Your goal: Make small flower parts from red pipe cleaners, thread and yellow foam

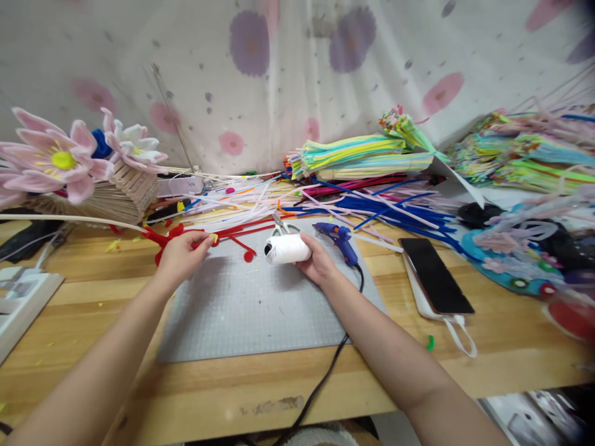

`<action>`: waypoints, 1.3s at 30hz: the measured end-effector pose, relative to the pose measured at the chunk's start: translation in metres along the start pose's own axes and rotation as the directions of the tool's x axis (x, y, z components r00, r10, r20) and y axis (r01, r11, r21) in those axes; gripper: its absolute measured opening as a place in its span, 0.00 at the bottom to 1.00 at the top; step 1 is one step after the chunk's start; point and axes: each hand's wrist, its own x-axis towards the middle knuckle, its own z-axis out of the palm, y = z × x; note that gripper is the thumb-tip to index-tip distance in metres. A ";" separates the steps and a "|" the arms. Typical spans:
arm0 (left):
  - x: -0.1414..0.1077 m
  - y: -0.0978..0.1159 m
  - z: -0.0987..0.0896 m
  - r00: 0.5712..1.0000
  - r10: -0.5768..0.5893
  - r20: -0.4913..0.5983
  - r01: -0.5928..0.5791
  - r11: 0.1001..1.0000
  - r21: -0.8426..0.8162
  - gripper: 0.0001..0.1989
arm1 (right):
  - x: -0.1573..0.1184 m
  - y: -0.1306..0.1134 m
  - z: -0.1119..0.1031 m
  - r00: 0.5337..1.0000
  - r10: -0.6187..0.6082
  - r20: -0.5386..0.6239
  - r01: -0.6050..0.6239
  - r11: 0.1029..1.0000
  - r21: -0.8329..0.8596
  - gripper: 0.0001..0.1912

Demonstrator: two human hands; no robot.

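Observation:
My left hand (183, 255) is closed in a pinch on a small yellow piece (214, 238), too small to make out further. Just behind that hand lies a red pipe-cleaner piece (160, 237); whether the hand touches it I cannot tell. Fingers of my right hand (317, 260) are wrapped round a white roll (289, 249) with a dark hole at its left end, held above the grey cutting mat (214, 328). Behind the roll are light-handled scissors (279, 223), partly hidden. A blue glue gun (341, 240) rests to the right of my right hand.
Loose pipe cleaners (395, 207) and bundled ones (353, 155) cover the back. Pink fuzzy flowers (60, 158) stand at left, above a power strip (28, 303). A phone (434, 275) lies at right. The glue gun's black cord (325, 381) crosses the front edge.

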 end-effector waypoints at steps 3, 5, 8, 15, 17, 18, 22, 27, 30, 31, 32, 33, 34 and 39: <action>0.008 0.004 -0.001 0.945 0.085 0.315 -0.122 0.988 0.099 0.17 | 0.001 0.001 -0.001 1.000 -0.004 0.001 0.004 1.000 0.009 0.14; 0.015 0.003 0.007 0.892 0.161 0.422 -0.232 0.965 0.124 0.15 | 0.001 0.001 -0.002 1.000 -0.006 0.009 0.006 1.000 0.008 0.14; 0.025 0.002 0.023 0.916 0.204 0.345 -0.281 0.940 0.190 0.16 | 0.001 0.002 -0.002 1.000 -0.001 0.009 0.001 1.000 0.010 0.15; 0.034 0.006 0.024 0.941 0.215 0.260 -0.274 0.936 0.219 0.23 | 0.002 0.002 -0.002 1.000 0.004 0.017 -0.003 1.000 -0.021 0.15; 0.033 0.004 0.017 0.944 0.146 0.295 -0.235 0.926 0.296 0.23 | 0.003 0.002 -0.002 1.000 0.011 0.018 -0.011 0.999 -0.033 0.15; 0.033 0.003 0.013 0.945 0.116 0.306 -0.224 0.911 0.346 0.21 | 0.003 0.002 -0.003 1.000 0.011 0.021 -0.010 0.999 -0.037 0.15; 0.032 0.000 0.004 0.929 0.181 0.321 -0.307 0.862 0.403 0.17 | 0.003 0.002 -0.003 0.999 0.001 0.038 0.001 0.999 -0.050 0.16; 0.043 0.014 0.017 0.935 0.300 0.190 -0.355 0.814 0.461 0.19 | 0.001 0.000 -0.001 0.999 0.021 0.028 -0.020 1.000 -0.023 0.17; 0.064 0.023 0.032 0.913 0.365 0.182 -0.404 0.744 0.532 0.25 | 0.000 -0.001 -0.001 0.999 0.023 0.030 -0.023 1.000 -0.020 0.17; 0.073 0.025 0.037 0.917 0.341 0.206 -0.396 0.728 0.559 0.27 | 0.000 -0.001 -0.001 0.999 0.022 0.029 -0.021 1.000 -0.022 0.18; 0.082 0.026 0.040 0.928 0.286 0.239 -0.373 0.723 0.581 0.26 | 0.001 -0.001 -0.001 0.999 0.021 0.026 -0.020 1.000 -0.023 0.18; 0.091 0.027 0.041 0.940 0.216 0.263 -0.335 0.726 0.600 0.23 | 0.001 -0.001 -0.001 1.000 0.020 0.023 -0.020 1.000 -0.021 0.18; 0.100 0.028 0.041 0.947 0.167 0.273 -0.306 0.722 0.620 0.20 | 0.001 0.000 -0.001 1.000 0.019 0.022 -0.019 1.000 -0.018 0.18; 0.132 0.040 0.020 0.993 0.096 0.062 -0.114 0.779 0.616 0.20 | 0.002 0.000 -0.001 0.999 0.017 0.034 -0.017 1.000 -0.021 0.16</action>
